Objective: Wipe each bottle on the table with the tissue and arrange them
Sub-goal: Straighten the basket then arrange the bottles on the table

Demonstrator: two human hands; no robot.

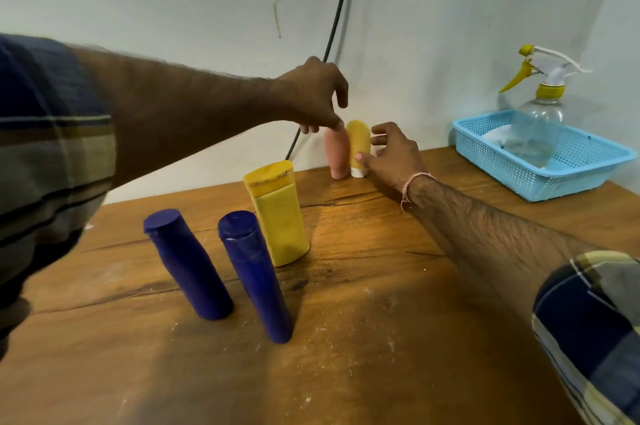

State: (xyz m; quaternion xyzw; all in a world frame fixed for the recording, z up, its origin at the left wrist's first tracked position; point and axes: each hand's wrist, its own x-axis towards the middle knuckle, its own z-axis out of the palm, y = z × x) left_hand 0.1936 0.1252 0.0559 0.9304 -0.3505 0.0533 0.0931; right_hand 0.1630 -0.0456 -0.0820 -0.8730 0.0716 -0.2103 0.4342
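Two dark blue bottles (188, 263) (254, 274) stand upright on the wooden table (363, 338), with a big yellow flip-cap bottle (278, 213) just behind them. At the back by the wall stand a pink tube (336, 153) and a small yellow tube (358, 144), side by side. My left hand (317, 95) reaches over them, fingertips touching the top of the pink tube. My right hand (391, 154) is at the small yellow tube, thumb on its lower side and fingers spread beside it. White tissue (497, 137) lies in the basket.
A light blue plastic basket (561, 179) sits at the table's back right corner, holding a clear spray bottle (540, 120) with a yellow trigger. A black cable (337, 19) hangs down the wall behind the tubes. White dust specks mark the table front.
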